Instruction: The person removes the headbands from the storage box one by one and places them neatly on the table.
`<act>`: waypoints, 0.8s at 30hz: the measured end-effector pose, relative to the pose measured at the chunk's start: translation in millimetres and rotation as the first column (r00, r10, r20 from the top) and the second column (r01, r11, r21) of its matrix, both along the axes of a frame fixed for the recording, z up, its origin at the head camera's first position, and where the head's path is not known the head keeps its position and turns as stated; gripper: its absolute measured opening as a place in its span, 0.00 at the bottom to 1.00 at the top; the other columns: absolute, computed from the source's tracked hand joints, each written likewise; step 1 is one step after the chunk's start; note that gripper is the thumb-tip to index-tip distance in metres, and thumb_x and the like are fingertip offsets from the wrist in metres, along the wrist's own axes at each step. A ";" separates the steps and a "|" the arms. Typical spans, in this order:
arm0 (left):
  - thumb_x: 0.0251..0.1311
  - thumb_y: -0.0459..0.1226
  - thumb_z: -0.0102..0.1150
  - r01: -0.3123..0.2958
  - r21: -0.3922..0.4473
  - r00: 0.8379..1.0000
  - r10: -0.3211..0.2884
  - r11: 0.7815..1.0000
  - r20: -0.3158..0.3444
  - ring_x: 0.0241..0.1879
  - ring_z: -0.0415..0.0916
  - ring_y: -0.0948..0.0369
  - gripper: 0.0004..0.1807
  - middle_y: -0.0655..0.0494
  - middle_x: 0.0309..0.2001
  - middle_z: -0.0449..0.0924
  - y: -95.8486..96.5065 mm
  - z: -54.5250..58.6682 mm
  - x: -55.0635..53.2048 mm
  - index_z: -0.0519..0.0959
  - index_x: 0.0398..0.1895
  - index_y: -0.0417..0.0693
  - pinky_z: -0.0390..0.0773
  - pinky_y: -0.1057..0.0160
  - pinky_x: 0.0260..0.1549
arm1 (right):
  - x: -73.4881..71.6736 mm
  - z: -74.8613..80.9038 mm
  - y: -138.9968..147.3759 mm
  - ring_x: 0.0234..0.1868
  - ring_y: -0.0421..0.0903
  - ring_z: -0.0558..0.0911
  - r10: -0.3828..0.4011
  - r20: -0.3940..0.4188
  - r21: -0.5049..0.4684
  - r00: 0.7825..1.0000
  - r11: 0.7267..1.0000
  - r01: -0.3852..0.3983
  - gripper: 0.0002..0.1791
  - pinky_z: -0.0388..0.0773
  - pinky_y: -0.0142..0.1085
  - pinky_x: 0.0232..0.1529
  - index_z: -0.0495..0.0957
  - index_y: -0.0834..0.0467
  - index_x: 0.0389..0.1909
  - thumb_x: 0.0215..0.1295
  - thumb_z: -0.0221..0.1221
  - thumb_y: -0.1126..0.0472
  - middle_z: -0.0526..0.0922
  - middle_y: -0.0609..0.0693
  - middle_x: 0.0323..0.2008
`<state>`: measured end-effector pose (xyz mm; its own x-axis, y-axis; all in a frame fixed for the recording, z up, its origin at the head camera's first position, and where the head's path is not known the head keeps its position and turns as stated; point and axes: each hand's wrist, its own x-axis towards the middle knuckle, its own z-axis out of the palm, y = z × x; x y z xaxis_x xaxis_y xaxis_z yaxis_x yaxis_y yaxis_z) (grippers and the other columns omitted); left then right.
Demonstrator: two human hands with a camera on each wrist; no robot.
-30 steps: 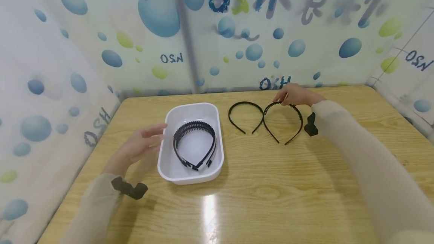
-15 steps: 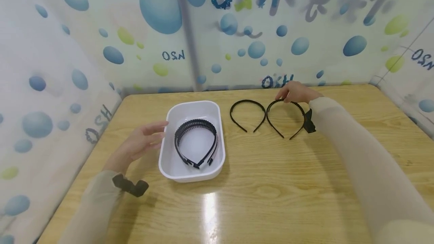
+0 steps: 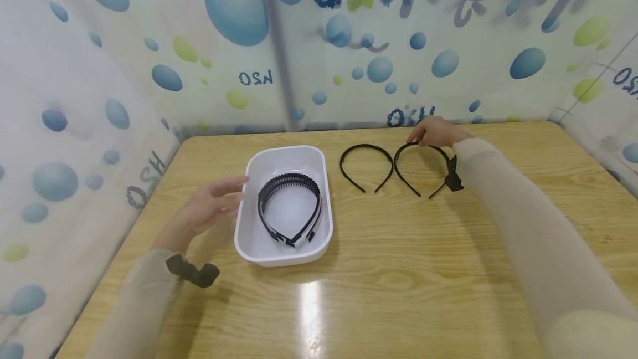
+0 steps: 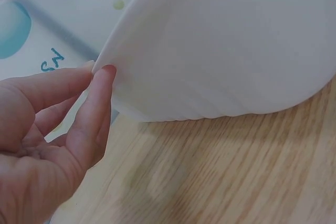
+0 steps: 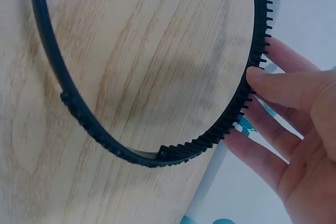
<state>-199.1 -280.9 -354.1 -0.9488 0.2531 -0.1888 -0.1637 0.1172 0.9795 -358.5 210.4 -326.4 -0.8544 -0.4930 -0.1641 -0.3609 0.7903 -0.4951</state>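
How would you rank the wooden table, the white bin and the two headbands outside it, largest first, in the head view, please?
1. Wooden table
2. White bin
3. Left headband and right headband: too alike to rank.

Headband [image 5: 231,114]: plastic-looking, satin-smooth, roughened by teeth. Tray [image 4: 215,51]: smooth plastic, softly glossy. Tabletop [image 3: 399,270]: wood grain, glossy finish. Sleeve [image 3: 518,204]: cloth, matt. Backdrop [image 3: 309,60]: printed sheet, smooth.
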 end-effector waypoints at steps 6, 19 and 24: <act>0.62 0.30 0.52 -0.006 -0.031 1.000 0.006 1.000 0.002 0.43 0.74 0.66 0.28 0.45 0.53 0.62 1.1 1.0 0.5 0.59 0.65 0.36 0.77 0.65 0.46 | -0.5 -0.4 -2.4 0.47 0.61 0.75 0.006 0.003 0.011 1.000 1.000 -0.006 0.16 0.77 0.52 0.45 0.79 0.67 0.46 0.58 0.52 0.78 0.76 0.66 0.48; 0.62 0.29 0.52 -0.014 0.021 1.000 0.014 1.000 0.011 0.43 0.74 0.65 0.23 0.49 0.50 0.65 2.9 2.5 1.7 0.68 0.62 0.44 0.78 0.66 0.46 | -7.0 -13.4 0.7 0.46 0.63 0.75 0.032 -0.009 -0.003 0.999 0.999 -0.032 0.16 0.78 0.52 0.43 0.79 0.69 0.44 0.55 0.53 0.80 0.76 0.66 0.47; 0.62 0.29 0.52 -0.008 0.017 1.000 0.008 1.000 0.008 0.43 0.74 0.65 0.24 0.49 0.50 0.65 3.1 4.1 2.6 0.66 0.63 0.43 0.78 0.66 0.45 | -8.5 -18.9 2.0 0.46 0.63 0.76 0.029 -0.025 -0.014 0.999 0.999 -0.029 0.15 0.79 0.51 0.43 0.80 0.68 0.43 0.55 0.53 0.80 0.77 0.66 0.47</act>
